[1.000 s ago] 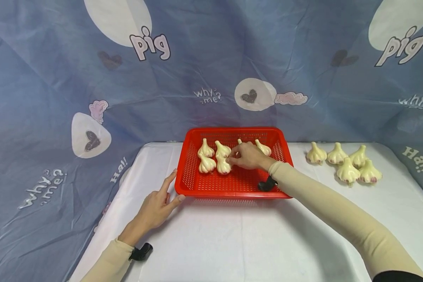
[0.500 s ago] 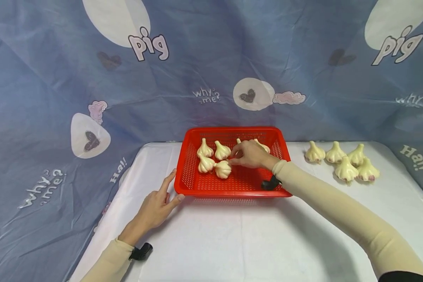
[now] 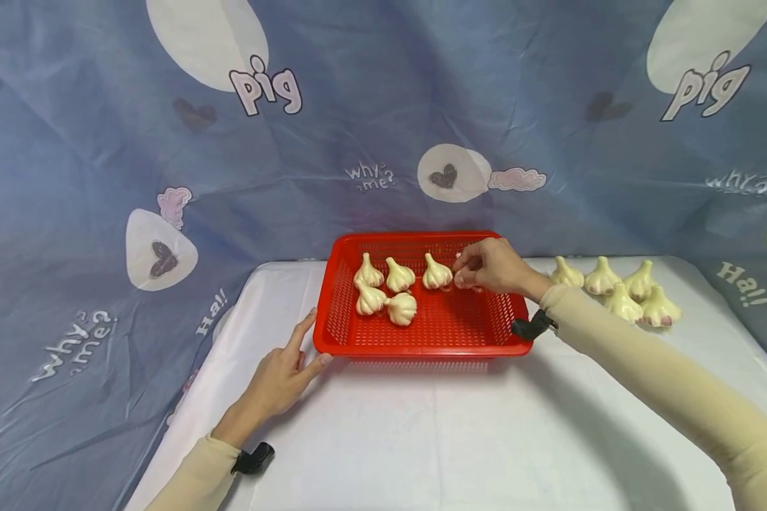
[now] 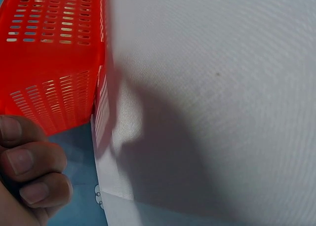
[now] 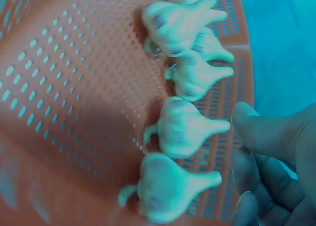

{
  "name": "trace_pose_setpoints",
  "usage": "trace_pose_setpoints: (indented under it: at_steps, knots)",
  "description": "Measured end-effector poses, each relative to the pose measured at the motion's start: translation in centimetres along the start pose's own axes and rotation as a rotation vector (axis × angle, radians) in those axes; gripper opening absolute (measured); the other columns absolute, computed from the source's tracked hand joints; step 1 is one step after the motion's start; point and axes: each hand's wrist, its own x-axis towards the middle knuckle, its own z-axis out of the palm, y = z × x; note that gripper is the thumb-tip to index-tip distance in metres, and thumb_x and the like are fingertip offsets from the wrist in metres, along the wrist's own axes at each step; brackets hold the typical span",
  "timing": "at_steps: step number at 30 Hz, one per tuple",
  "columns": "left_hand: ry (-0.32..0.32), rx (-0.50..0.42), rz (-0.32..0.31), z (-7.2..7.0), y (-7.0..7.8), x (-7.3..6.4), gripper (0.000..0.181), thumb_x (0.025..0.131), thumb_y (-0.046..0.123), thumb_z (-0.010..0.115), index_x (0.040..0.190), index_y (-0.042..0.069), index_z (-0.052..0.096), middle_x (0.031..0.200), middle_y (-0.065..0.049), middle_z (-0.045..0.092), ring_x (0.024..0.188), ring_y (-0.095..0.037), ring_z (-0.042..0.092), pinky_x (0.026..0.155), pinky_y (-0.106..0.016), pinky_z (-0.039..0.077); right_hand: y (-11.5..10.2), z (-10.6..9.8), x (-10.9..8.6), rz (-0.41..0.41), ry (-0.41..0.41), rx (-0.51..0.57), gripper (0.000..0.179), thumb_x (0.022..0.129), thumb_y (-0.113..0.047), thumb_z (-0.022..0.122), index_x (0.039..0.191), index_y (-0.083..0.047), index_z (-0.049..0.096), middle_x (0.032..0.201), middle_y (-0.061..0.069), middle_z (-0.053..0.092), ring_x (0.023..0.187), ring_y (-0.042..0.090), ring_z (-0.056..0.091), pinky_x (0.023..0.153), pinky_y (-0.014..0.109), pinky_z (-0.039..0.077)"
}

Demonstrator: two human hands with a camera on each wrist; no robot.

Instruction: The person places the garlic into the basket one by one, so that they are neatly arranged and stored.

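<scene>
A red perforated plastic basket [image 3: 422, 351] stands on the table and holds several garlic bulbs. Its near left corner is touched by my left hand [image 3: 278, 376], index finger along the left rim and thumb at the front. In the left wrist view, other fingers [image 4: 37, 159] of that hand are bent beside the basket wall [image 4: 49, 58]. Over the basket's right part is my right hand [image 3: 495, 268], partly hiding the rightmost bulb. In the right wrist view, its thumb [image 5: 266, 132] and fingers are near the stem tips of the garlic bulbs [image 5: 180, 127], apart from them, holding nothing.
More garlic bulbs [image 3: 660, 309] are grouped on the white tablecloth [image 3: 390, 433] right of the basket, partly behind my right forearm. A blue printed cloth [image 3: 332, 128] hangs behind the table.
A front garlic bulb has tipped from upright toward its side, stem now hidden. My right hand has left it and moved right, over the rightmost bulb. The left hand stays at the basket corner.
</scene>
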Motion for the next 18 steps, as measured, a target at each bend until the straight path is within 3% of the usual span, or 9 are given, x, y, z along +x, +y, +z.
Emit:
trace_pose_setpoints:
  at_steps: [4, 13, 18]
  knots:
    - [-0.003, -0.001, -0.005, 0.0, 0.0, -0.1, 0.083, 0.100, 0.044, 0.073, 0.168, 0.030, 0.028, 0.055, 0.015, 0.036, 0.048, -0.002, 0.030, 0.050, -0.025, 0.028, 0.7, -1.3, -1.2, 0.012, 0.020, -0.029, 0.011, 0.089, -0.006, 0.083, 0.099, -0.005, 0.083, 0.085, 0.003, 0.081, 0.072, 0.010, 0.072, 0.075, 0.033, 0.052]
    - [0.000, 0.000, -0.005, 0.0, 0.1, -0.1, 0.083, 0.099, 0.043, 0.073, 0.168, 0.029, 0.029, 0.055, 0.016, 0.034, 0.048, -0.001, 0.028, 0.049, -0.024, 0.027, 2.6, -4.9, -4.4, 0.090, 0.059, -0.019, 0.013, 0.095, -0.019, 0.081, 0.103, -0.010, 0.084, 0.093, 0.003, 0.082, 0.085, 0.014, 0.076, 0.072, 0.024, 0.052]
    - [0.000, -0.003, -0.001, 0.0, 0.1, -0.1, 0.083, 0.100, 0.043, 0.073, 0.168, 0.029, 0.028, 0.055, 0.016, 0.035, 0.048, -0.001, 0.029, 0.049, -0.025, 0.027, 4.3, -7.3, -6.8, 0.155, 0.109, -0.082, 0.019, 0.095, -0.030, 0.081, 0.106, -0.014, 0.084, 0.096, 0.003, 0.082, 0.084, 0.008, 0.074, 0.075, 0.021, 0.051]
